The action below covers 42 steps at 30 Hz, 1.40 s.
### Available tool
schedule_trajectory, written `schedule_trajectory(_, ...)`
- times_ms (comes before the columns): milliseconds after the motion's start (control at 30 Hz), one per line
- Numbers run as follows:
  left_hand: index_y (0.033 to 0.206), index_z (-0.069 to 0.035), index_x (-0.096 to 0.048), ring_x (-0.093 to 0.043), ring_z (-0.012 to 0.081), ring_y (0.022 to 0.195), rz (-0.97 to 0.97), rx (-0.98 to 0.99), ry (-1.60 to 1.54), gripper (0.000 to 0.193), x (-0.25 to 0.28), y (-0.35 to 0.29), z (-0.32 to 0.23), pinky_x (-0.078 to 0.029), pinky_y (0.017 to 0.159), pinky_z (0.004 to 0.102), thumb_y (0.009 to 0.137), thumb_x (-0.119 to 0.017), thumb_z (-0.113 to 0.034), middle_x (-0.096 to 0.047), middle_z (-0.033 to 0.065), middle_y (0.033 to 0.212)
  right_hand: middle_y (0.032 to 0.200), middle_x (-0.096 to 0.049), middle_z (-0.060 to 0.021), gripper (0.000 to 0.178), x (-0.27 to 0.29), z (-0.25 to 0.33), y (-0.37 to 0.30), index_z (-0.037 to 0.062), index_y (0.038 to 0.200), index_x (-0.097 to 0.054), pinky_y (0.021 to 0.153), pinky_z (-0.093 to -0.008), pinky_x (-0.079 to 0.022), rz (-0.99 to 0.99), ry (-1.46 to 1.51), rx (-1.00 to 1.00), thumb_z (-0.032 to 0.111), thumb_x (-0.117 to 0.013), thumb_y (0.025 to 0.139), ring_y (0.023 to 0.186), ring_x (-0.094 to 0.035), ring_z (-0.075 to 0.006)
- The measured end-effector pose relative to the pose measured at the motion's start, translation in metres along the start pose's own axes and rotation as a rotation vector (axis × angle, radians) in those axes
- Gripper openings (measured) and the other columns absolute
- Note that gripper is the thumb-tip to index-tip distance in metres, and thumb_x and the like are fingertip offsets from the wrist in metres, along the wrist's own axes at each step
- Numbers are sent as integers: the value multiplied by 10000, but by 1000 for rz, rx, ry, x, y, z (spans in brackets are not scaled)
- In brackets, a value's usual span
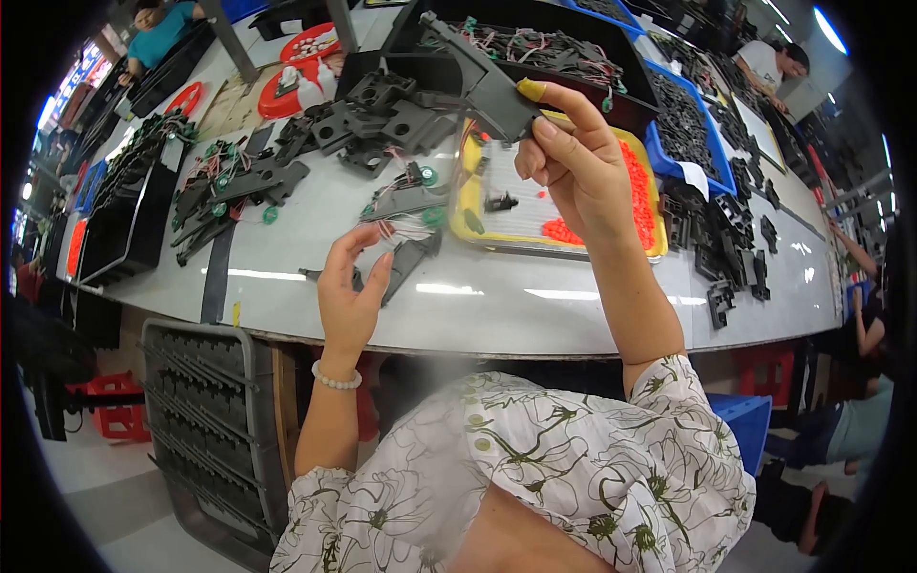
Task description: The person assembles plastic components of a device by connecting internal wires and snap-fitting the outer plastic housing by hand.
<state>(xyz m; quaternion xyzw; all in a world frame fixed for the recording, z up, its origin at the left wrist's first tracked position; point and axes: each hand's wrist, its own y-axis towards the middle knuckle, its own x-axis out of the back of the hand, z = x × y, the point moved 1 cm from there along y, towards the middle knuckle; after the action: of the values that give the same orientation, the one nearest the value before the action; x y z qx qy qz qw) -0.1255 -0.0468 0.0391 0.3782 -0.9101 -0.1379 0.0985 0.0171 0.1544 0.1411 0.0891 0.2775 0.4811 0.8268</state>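
Note:
My right hand [580, 162] is raised over the yellow-rimmed tray [468, 205], pinching a flat black plastic part [487, 86] with a long narrow arm between thumb and fingers. A yellow cover sits on one of its fingertips. Lower on the left, my left hand [349, 286] rests at the table, thumb and forefinger apart. Beside its fingertips lie thin pale wires [413, 227] and a black plastic part [413, 263]. Its other fingers are partly hidden. Just beyond are black parts with green round pieces [430, 177]. Orange-red small pieces [638, 191] lie in the tray.
A black bin [640, 86] of wired parts stands at the back. Black plastic parts [368, 124] are heaped left of it. Blue crates [683, 119] and loose black pieces [716, 253] are on the right. A grey rack [205, 430] stands below the table's left edge.

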Motion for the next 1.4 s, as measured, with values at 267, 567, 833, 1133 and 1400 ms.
schedule_trajectory(267,1177,-9,-509,-525,165,1058,333,23,-352,349,-39,51,-23,-378,930,309,833,-555,-39,-568,66,1121,800,-619,-122,253,20,21,-34,-29,1104,-539,666,-290,-471,21,206,-62,32,-525,859,697,-580,-177)
schedule_trajectory(567,1061,-3,-554,-568,305,947,139,-201,964,476,-38,170,50,-445,810,419,724,-690,-312,-611,171,967,914,-636,-99,223,38,48,-74,-39,978,-621,647,-232,-480,7,-466,104,-59,-623,756,734,-604,-130)
schedule_trajectory(833,1079,-69,-494,-519,364,1029,318,-80,1286,534,-85,199,55,-438,793,498,703,-707,-381,-593,169,1031,748,-537,-51,152,58,64,-87,11,912,-645,650,-249,-411,-150,-963,185,22,-634,761,705,-514,-127)
schedule_trajectory(1133,1106,11,-502,-583,313,874,311,-304,809,447,-38,209,43,-447,777,369,758,-647,-230,-598,197,942,695,-589,-88,323,55,65,-94,44,1132,-478,503,-285,-471,-179,-847,-210,285,-488,919,526,-590,-163)
schedule_trajectory(1400,1067,22,-500,-595,165,651,605,438,-305,407,-88,79,-45,-467,545,256,858,-515,-327,-594,94,887,608,-574,-92,361,54,31,-96,47,1059,-551,490,-310,-443,-91,-923,-119,329,-604,840,504,-586,-199)
